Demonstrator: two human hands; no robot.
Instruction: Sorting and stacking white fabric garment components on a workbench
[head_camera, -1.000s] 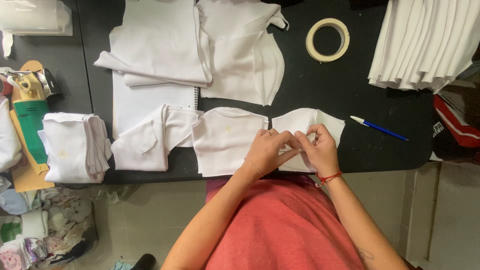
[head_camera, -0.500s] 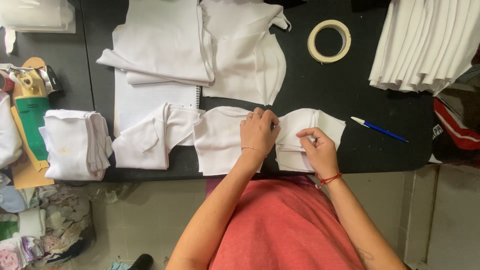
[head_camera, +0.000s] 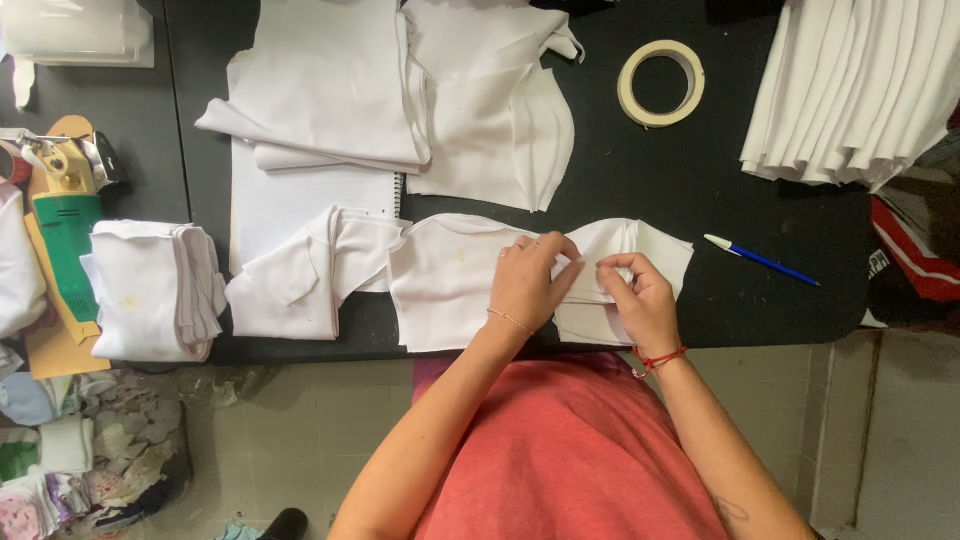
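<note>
The left hand (head_camera: 528, 285) lies with curled fingers pressing on a small white garment (head_camera: 450, 280) spread at the near edge of the black counter (head_camera: 650, 170), while the right hand (head_camera: 640, 300) pinches a fold of the same cloth between thumb and fingertips. A blue pen (head_camera: 762, 259) lies just right of it, a tape roll (head_camera: 661, 83) farther back, and a folded white stack (head_camera: 155, 290) well to the left.

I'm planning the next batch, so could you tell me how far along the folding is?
Done: a folded white stack sits at the table's left edge. In hand: the left hand and right hand work the small white garment at the front edge. Left: flat white pieces behind it look unfolded.
</note>
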